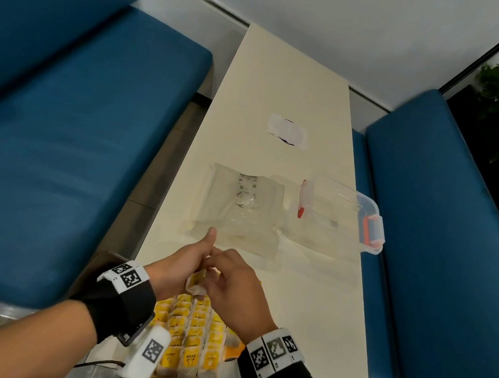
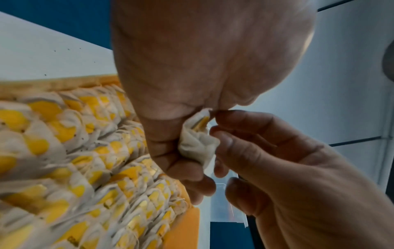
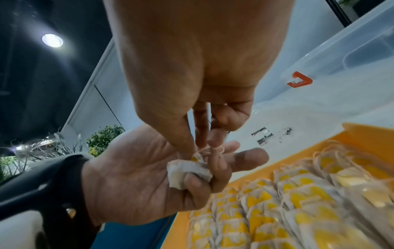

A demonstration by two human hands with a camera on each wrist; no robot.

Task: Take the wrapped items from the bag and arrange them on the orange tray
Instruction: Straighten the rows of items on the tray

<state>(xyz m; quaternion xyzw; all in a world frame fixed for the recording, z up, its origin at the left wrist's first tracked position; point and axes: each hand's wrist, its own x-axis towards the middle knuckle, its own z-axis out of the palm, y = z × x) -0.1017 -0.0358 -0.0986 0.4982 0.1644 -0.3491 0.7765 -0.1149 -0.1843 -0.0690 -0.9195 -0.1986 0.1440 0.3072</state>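
Just above the orange tray (image 1: 236, 351), the left hand (image 1: 177, 270) grips a wrapped tea bag (image 1: 195, 284) in curled fingers. The right hand (image 1: 235, 292) pinches its string (image 3: 210, 149). The clear bag (image 1: 239, 208) lies beyond the tray.

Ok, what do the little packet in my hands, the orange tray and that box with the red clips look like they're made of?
Packet: apparently thin, matte filter paper, since it crumples softly; a thread and a yellow tag show at its top. Both the left hand and the right hand hold it.
Orange tray: smooth, evenly coloured, probably plastic, though coated card is possible.
Box: clear, glossy hard plastic; you can see the table through it.
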